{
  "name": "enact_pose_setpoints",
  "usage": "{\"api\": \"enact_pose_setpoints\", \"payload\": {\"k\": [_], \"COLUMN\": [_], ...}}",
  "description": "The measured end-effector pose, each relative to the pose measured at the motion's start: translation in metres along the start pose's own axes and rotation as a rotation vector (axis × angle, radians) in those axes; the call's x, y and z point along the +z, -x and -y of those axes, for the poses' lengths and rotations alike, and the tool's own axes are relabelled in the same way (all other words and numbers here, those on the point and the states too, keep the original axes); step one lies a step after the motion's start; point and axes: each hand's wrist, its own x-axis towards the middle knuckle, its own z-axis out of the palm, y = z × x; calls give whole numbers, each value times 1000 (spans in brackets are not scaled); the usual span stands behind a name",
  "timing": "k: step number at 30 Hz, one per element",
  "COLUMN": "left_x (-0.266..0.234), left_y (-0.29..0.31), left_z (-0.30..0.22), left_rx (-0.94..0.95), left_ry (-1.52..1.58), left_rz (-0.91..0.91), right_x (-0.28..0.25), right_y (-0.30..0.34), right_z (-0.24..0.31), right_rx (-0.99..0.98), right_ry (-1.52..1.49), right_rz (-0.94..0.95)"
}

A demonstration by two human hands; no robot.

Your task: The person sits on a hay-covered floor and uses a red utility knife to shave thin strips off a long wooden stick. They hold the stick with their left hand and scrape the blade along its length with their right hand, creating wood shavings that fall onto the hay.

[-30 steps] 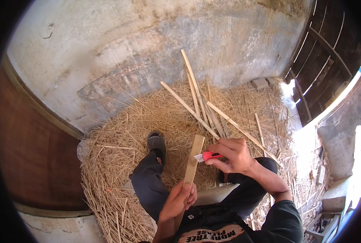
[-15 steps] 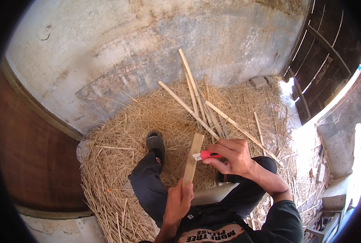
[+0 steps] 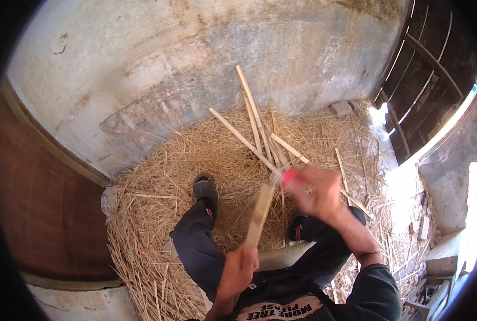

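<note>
My left hand is closed around the lower part of a flat bamboo strip, which slants up and slightly right in front of me. My right hand is closed on a red utility knife, smeared by motion. The knife's pale blade end sits just beyond the upper tip of the strip, and I cannot tell whether it touches. Under both hands lies a thick bed of thin shavings.
Several long bamboo strips lie crossed on the shavings, some leaning on the stained wall. My shoe rests among the shavings. A brown door panel stands at left, dark wooden boards at upper right, and brick pieces by the wall.
My right hand with the knife has moved up and right, from the strip's middle to beyond its upper tip. The strip's upper end has shifted slightly down and right.
</note>
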Motion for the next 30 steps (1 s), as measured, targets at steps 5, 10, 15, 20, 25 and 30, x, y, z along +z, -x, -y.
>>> {"api": "enact_pose_setpoints", "payload": {"k": [5, 10, 15, 20, 25, 30], "left_x": [-3, -15, -17, -14, -6, -3], "left_y": [19, -3, -8, -11, -13, -11], "left_z": [23, 0, -5, -5, 7, -1], "left_rx": [-138, -110, -59, -105, -73, -50], "left_ry": [150, 309, 291, 274, 195, -30], "left_rz": [84, -12, 69, 102, 42, -41], "right_x": [-35, -14, 2, 1, 7, 4], "right_y": [-25, -5, 1, 3, 7, 5], "right_z": [-44, -9, 9, 23, 27, 34], "right_rx": [336, 184, -79, -160, -167, -158], "right_ry": [-45, -317, -341, -292, -274, -219], "right_rz": [-161, 62, 148, 228, 201, 177]}}
